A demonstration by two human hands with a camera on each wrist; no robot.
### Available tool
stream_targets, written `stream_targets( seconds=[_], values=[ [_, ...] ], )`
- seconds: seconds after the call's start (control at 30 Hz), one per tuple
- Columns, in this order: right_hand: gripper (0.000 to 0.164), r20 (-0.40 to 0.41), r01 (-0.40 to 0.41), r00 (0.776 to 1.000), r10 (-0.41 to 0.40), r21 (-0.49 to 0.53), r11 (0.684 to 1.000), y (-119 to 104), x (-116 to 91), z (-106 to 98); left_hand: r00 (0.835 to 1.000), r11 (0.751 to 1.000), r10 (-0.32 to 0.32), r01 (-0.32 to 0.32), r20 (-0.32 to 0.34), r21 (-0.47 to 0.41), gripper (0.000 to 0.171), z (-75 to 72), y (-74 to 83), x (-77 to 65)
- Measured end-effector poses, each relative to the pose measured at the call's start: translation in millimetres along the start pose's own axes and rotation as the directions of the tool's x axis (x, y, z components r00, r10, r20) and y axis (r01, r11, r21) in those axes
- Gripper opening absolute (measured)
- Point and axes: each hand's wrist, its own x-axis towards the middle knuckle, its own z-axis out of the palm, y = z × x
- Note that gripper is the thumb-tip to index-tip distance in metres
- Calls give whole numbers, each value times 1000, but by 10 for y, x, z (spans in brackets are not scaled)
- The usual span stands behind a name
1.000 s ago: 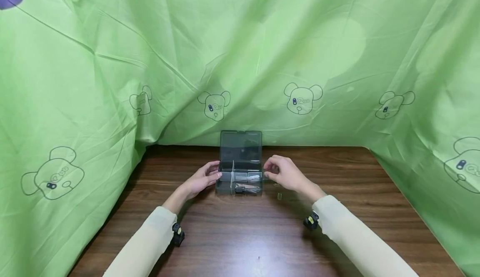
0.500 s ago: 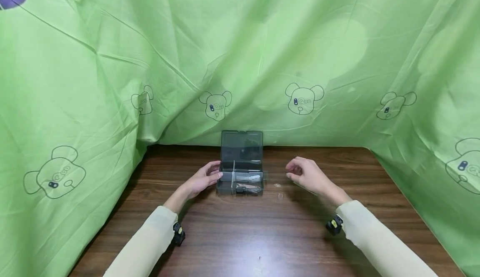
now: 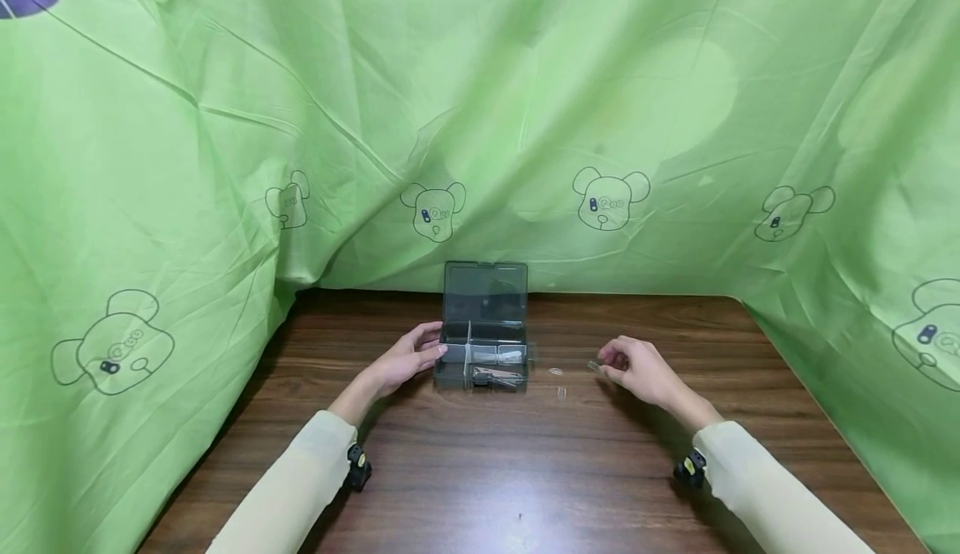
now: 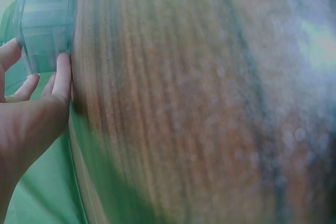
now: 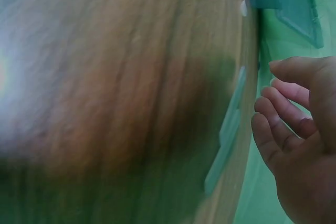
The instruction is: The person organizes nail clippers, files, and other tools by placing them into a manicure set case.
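Off swung the right hand point(image 3: 643, 371), away from the box point(image 3: 453, 377), fingers loosely bent, gripping nothing; clear strips point(image 5: 224, 142) lay just beside them, seemingly within reach. The left hand point(image 3: 400, 364) held the box.

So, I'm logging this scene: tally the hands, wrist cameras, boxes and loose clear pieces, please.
Left hand and right hand: 2
Wrist cameras: 2
Open box: 1
Loose clear pieces: at least 3; some may overlap
Total: at least 8
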Motion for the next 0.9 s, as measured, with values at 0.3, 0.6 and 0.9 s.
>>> stream_targets(
  seconds=[0.3,0.6,0.9],
  values=[
    [14,10,-40,999,40,-51,998,123,-93,36,1000,1000,0,0,2,-8,69,-11,-8,1],
    [14,-1,-42,999,42,-68,997,164,-117,88,1000,1000,1,-1,-1,-9,69,-7,2,7],
    [18,-28,-62,998,61,-51,997,153,-132,130,1000,1000,-3,3,-7,-8,68,-2,-12,4]
  ],
)
